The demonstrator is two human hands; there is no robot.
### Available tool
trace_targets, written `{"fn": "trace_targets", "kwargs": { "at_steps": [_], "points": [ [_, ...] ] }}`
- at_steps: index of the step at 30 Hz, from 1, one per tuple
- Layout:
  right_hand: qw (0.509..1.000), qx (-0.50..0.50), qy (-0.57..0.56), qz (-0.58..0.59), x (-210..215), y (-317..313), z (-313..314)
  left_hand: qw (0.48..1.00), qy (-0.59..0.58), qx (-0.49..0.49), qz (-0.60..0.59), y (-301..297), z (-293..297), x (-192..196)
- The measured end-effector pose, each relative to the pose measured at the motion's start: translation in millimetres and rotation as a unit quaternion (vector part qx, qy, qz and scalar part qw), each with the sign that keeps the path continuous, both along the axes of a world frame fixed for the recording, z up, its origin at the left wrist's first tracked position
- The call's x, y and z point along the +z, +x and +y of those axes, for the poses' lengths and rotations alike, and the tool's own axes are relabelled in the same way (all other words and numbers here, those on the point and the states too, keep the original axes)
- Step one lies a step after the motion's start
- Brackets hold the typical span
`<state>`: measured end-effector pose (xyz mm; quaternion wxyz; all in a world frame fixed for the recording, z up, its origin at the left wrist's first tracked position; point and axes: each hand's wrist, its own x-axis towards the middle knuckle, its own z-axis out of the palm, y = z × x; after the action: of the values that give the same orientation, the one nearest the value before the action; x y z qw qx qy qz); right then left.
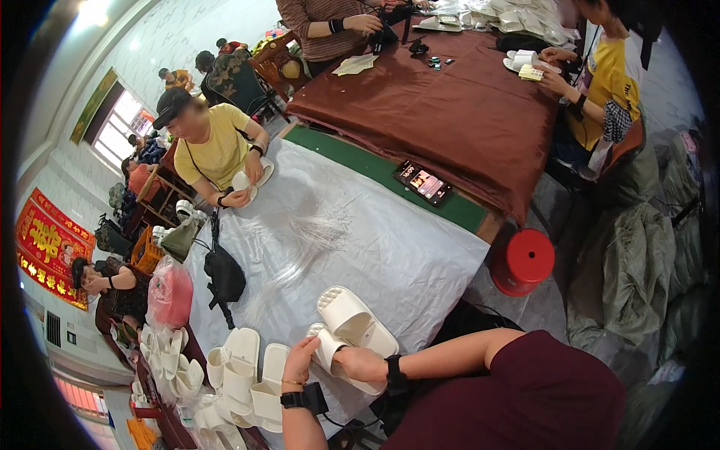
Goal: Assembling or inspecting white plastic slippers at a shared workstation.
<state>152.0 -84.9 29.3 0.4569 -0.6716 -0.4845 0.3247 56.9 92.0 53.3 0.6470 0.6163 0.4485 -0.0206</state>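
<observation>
My left hand (300, 358) is closed on the side of a cream slide slipper (328, 343), near its strap. My right hand (361, 364) reaches into the same slipper, its fingertips hidden under the strap. A second cream slipper (358, 319), with a bumpy footbed, lies just beyond on the white-covered table, partly behind the first. Left of my left hand, several more cream slippers (240, 375) are piled at the table's edge. Thin clear plastic strands (311, 229) lie loose across the middle of the sheet.
A black pouch (223, 274) lies at the left, and a phone (422, 183) on the green strip. Across the table a person in yellow (217, 142) handles a slipper. A red stool (523, 262) stands right; two people work at the brown-covered table (435, 97).
</observation>
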Motion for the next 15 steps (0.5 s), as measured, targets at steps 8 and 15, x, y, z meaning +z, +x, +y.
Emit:
{"fn": "trace_targets", "kwargs": {
  "at_steps": [8, 15],
  "points": [
    [0.999, 0.027, -0.019, -0.008, -1, 6, 0, 0.999, -0.035, 0.013, -0.022, 3, 5, -7],
    [0.994, 0.076, 0.033, 0.07, 4, 12, -4, 0.996, -0.038, 0.054, -0.055, -4, -1, -11]
  ]
}}
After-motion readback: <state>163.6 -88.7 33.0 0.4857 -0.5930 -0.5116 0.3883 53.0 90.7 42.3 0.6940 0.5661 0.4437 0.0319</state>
